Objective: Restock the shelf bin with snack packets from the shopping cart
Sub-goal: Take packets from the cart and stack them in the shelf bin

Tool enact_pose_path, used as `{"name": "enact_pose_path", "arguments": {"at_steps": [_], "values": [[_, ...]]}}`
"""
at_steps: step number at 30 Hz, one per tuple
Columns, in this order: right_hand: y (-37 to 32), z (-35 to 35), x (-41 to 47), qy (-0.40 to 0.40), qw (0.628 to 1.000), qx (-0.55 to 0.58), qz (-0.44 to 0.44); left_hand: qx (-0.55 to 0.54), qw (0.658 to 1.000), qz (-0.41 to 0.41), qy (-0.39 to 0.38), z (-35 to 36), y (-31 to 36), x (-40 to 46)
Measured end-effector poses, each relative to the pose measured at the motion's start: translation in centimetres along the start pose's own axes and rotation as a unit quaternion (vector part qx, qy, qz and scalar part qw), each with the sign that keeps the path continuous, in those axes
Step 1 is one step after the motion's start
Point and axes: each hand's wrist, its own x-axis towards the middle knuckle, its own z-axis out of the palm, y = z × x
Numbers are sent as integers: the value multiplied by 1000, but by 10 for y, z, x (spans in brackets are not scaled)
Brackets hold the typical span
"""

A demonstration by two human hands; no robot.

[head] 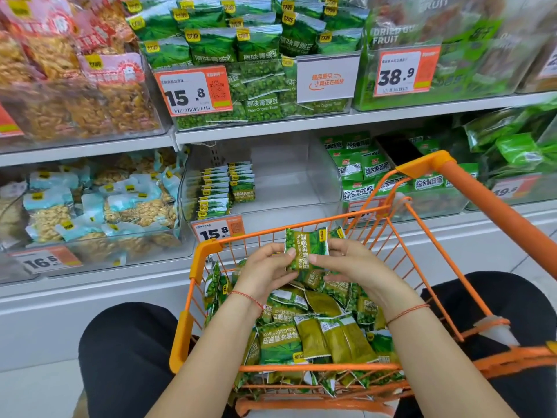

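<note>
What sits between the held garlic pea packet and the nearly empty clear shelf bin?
In the head view, the orange cart's front rim and the 15.8 price tag lie between the packet and the bin.

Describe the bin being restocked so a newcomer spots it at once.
Find the orange shopping cart; straight beyond its front rim, on the lower shelf, stands a clear shelf bin. Unlike its full neighbours, it is mostly bare, with two short rows of green packets at its left.
</note>
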Motion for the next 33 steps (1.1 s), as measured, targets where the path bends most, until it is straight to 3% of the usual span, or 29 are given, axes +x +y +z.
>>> {"name": "enact_pose_path", "arguments": {"at_steps": [3,5,7,10,13,16,19,21,28,30,33], "values": [[0,4,-1,63,995,52,-60,58,998,-14,-25,9,1,-2],[-1,0,0,102,978,158,-86,122,991,-16,-61,18,4,-5],[-1,-5,2,142,943,286,-91,191,978,5,-79,29,7,-6],[4,-16,7,217,866,446,-62,312,946,73,-38,41,10,1],[11,-21,8,261,813,521,-16,511,850,131,-6,48,1,11],[13,-19,8,292,793,534,26,656,726,207,-1,56,-17,22],[13,-18,7,283,795,534,48,752,605,262,-26,67,-25,31],[11,-19,6,265,808,525,46,789,557,257,-30,71,-26,34],[11,-16,6,282,823,492,33,839,519,163,-3,46,-9,26],[11,-16,6,265,821,505,24,814,566,131,-23,35,0,17],[10,-15,3,232,821,521,24,699,708,61,-74,18,11,5]]}}
